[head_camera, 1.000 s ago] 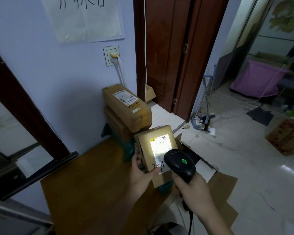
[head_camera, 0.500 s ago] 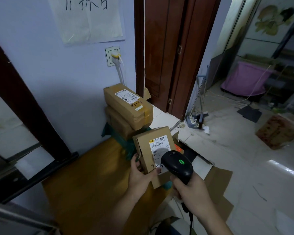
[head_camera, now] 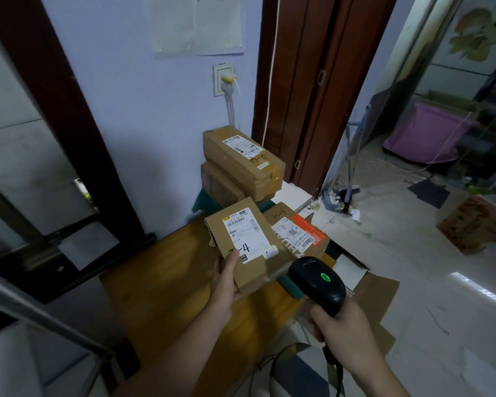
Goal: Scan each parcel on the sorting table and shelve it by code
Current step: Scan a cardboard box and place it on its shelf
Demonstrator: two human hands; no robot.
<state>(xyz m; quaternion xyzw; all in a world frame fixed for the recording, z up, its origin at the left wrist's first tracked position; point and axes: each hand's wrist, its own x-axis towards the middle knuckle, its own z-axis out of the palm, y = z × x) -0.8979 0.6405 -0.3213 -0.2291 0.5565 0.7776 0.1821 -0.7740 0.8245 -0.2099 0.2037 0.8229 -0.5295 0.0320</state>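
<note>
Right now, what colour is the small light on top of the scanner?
Green, on the black scanner in the right hand; the head view shows it best.

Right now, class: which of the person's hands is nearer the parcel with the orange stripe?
Left. The left hand grips the held parcel just beside the orange-striped parcel; the right hand, gripping the scanner, sits lower and farther away.

Matt cardboard parcel (head_camera: 248, 247); glossy black plastic scanner (head_camera: 317, 283); wood table (head_camera: 161, 282); glossy floor tiles (head_camera: 413, 282).
</note>
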